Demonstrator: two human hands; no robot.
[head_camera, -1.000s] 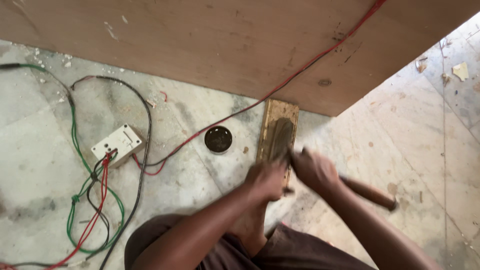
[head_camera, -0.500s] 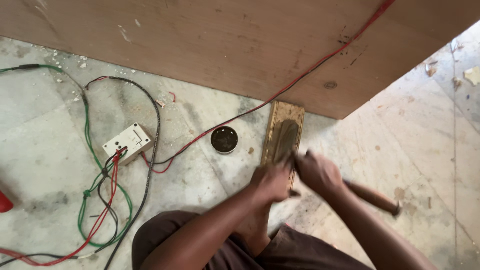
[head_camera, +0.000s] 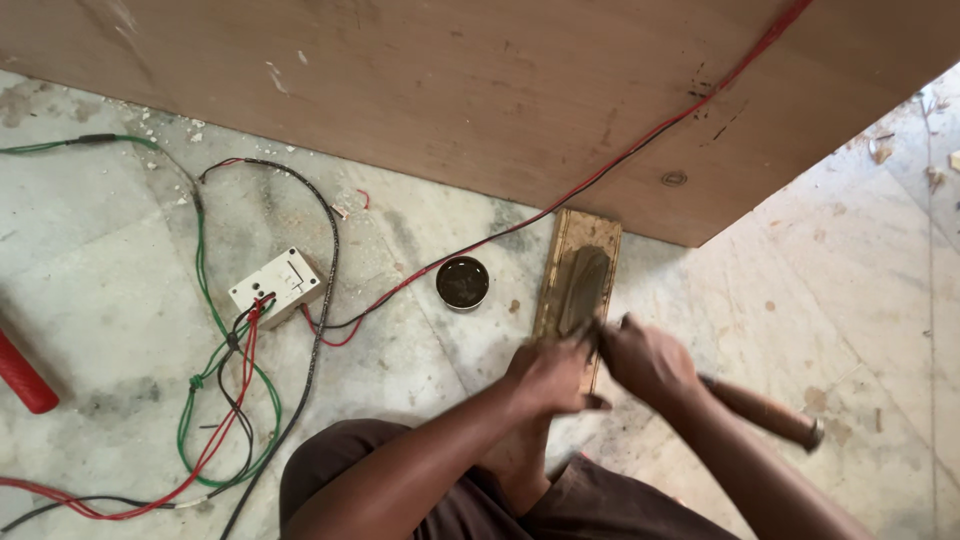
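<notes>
- The right hand (head_camera: 648, 360) is clenched around a wooden-handled chisel (head_camera: 760, 410), handle trailing out to its right; the blade tip is blurred.
- The left hand (head_camera: 548, 375) is curled, fingers together, touching the near end of the sharpening stone block (head_camera: 578, 282); whether it grips anything cannot be told.
- Since half a second ago both hands stay at the block's near end, barely shifted.
- The block lies just beyond both hands, right of the small dark tin (head_camera: 463, 282).

- The view is shifted, so a red cylinder (head_camera: 22, 375) is now seen at the left edge.
- The hands (head_camera: 600, 365) are kept clasped on the tool over the wooden block (head_camera: 560, 280); their position is barely altered.
</notes>
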